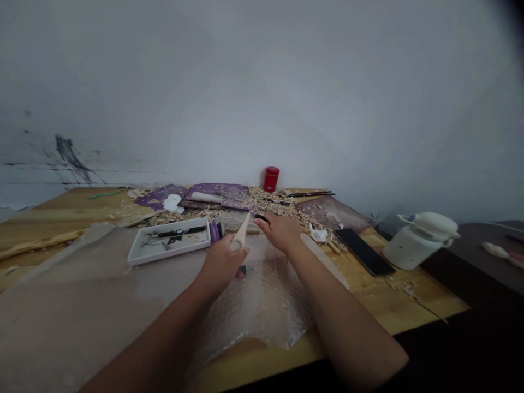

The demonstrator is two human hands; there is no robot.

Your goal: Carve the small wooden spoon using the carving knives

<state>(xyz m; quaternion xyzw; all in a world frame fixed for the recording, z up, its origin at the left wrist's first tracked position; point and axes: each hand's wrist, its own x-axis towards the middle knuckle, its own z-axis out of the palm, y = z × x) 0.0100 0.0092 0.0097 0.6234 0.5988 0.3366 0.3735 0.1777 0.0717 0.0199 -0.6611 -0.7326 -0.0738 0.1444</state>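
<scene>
Left hand [221, 266]: closed around pale wood blank [241, 233];
Right hand [280, 232]: gripping black-handled knife [260, 218];
Under both: crumpled bubble wrap [262, 305];

Over bubble wrap [262, 305] on a wooden desk [388, 300], the left-hand grip [221, 265] holds a pale, pointed piece of carved wood [240, 233]. The right-hand grip [278, 232] holds a black-handled tool [260, 217] just beside its tip. Wood shavings [262, 199] lie heaped behind them, near a white tray [172, 252] of tools and a red canister [271, 179].
</scene>
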